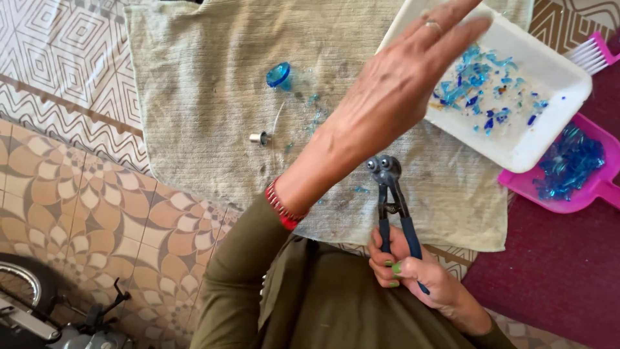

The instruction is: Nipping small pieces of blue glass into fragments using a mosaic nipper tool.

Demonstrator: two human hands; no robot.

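Two hands: left hand (394, 84) spread open, seemingly holding nothing, right hand (413, 271) gripping blue-handled nippers (392, 200).

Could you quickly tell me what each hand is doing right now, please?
Left hand: open, fingers spread, holding nothing, above the white tray.
Right hand: closed on the blue-handled wheeled nippers.

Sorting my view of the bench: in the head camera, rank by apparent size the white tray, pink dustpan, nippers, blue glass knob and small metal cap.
1. white tray
2. pink dustpan, partly cut off by the frame edge
3. nippers, held nearer the camera, so perhaps flattered
4. blue glass knob
5. small metal cap
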